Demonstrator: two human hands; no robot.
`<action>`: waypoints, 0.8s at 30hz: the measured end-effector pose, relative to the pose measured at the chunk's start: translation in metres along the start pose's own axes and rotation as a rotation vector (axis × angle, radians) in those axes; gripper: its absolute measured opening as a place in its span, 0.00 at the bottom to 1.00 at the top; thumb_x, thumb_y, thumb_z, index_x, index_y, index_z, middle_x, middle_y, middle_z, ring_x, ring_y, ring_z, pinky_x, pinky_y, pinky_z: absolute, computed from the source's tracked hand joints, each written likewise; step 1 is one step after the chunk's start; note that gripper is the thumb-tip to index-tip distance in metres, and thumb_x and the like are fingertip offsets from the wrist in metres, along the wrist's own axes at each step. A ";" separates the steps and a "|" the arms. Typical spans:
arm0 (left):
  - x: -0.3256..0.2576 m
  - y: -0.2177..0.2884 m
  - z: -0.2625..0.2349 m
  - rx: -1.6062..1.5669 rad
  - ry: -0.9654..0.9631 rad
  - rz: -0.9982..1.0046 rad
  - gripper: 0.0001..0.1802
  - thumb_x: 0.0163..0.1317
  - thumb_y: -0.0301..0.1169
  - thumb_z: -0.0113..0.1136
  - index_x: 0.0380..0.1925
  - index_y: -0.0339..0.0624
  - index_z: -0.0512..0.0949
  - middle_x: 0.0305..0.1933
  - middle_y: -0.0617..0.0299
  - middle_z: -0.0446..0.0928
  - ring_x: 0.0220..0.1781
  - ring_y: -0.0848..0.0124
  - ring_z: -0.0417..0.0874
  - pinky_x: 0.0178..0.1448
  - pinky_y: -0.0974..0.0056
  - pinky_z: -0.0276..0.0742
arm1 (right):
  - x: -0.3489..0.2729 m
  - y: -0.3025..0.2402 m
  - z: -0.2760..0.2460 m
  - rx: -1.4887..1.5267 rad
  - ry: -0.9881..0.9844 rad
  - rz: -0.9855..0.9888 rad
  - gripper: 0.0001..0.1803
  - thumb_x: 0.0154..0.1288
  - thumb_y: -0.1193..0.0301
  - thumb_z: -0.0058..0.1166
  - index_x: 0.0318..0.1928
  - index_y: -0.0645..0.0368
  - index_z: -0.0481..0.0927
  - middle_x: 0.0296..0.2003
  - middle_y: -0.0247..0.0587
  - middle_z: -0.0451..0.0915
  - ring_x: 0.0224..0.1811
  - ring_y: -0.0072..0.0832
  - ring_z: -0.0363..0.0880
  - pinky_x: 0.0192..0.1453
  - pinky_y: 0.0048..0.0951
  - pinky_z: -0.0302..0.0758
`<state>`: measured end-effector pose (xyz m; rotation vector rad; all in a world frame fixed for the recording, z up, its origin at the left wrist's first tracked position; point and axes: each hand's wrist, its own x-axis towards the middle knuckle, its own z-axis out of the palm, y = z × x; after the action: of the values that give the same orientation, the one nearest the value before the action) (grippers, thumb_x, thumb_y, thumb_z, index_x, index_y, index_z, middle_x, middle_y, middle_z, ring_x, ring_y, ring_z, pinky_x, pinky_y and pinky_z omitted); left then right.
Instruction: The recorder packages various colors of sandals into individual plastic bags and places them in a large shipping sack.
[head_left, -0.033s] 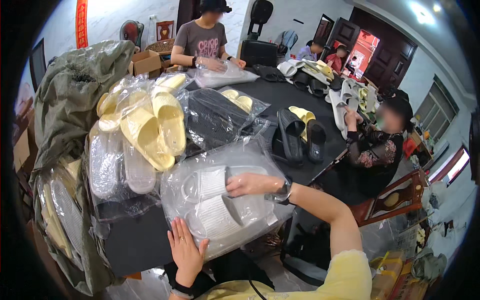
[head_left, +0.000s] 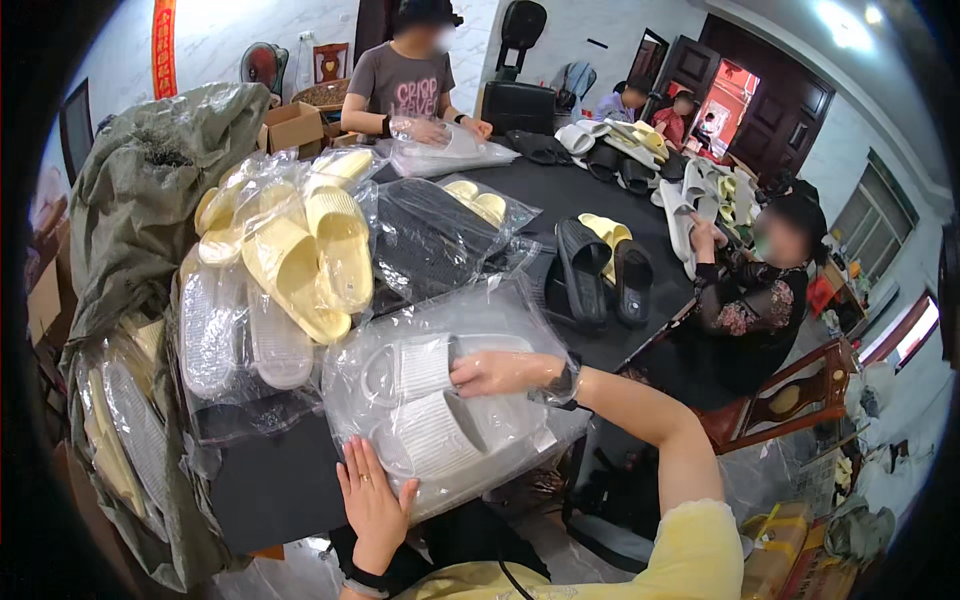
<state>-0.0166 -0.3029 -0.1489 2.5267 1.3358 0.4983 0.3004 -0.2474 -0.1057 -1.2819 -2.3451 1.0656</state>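
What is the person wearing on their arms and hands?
Both forearms are bare. The left hand has a ring on one finger and a dark band at the wrist. The right hand has a dark wristwatch. A pale yellow short sleeve covers the right upper arm.

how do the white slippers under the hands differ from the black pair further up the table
The white slippers are sealed in a clear bag; the black pair lies bare on the table. The white ones have both hands on them, left hand and right hand; nobody touches the black ones. Both are ribbed open slides.
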 end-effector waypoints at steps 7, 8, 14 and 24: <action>-0.001 0.000 0.000 -0.007 0.019 0.022 0.45 0.59 0.51 0.49 0.65 0.25 0.49 0.70 0.38 0.49 0.72 0.46 0.48 0.72 0.46 0.41 | 0.014 0.012 0.043 -0.223 0.473 -0.260 0.20 0.56 0.61 0.54 0.40 0.65 0.73 0.39 0.52 0.75 0.45 0.46 0.73 0.50 0.39 0.70; -0.001 -0.001 0.000 0.002 0.020 0.009 0.45 0.59 0.51 0.49 0.65 0.25 0.49 0.70 0.38 0.49 0.72 0.46 0.48 0.72 0.46 0.42 | 0.009 0.013 0.040 -0.218 0.474 -0.261 0.20 0.56 0.61 0.54 0.40 0.65 0.73 0.39 0.52 0.75 0.45 0.46 0.73 0.50 0.39 0.70; 0.003 0.003 0.000 0.025 0.036 0.018 0.45 0.57 0.54 0.51 0.64 0.29 0.55 0.70 0.38 0.48 0.72 0.46 0.48 0.71 0.47 0.44 | -0.111 0.038 -0.032 -0.630 0.345 0.219 0.22 0.50 0.62 0.57 0.45 0.60 0.73 0.35 0.51 0.76 0.40 0.47 0.75 0.44 0.42 0.72; 0.006 0.010 -0.004 0.028 0.067 0.091 0.46 0.55 0.56 0.55 0.63 0.30 0.58 0.70 0.39 0.48 0.72 0.46 0.48 0.71 0.46 0.44 | -0.206 -0.120 -0.096 -0.480 1.278 0.510 0.13 0.53 0.74 0.54 0.40 0.63 0.81 0.34 0.48 0.82 0.36 0.40 0.81 0.44 0.34 0.75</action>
<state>-0.0070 -0.3034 -0.1405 2.6244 1.2632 0.5919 0.3964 -0.4093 0.0690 -1.9366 -1.2802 -0.3322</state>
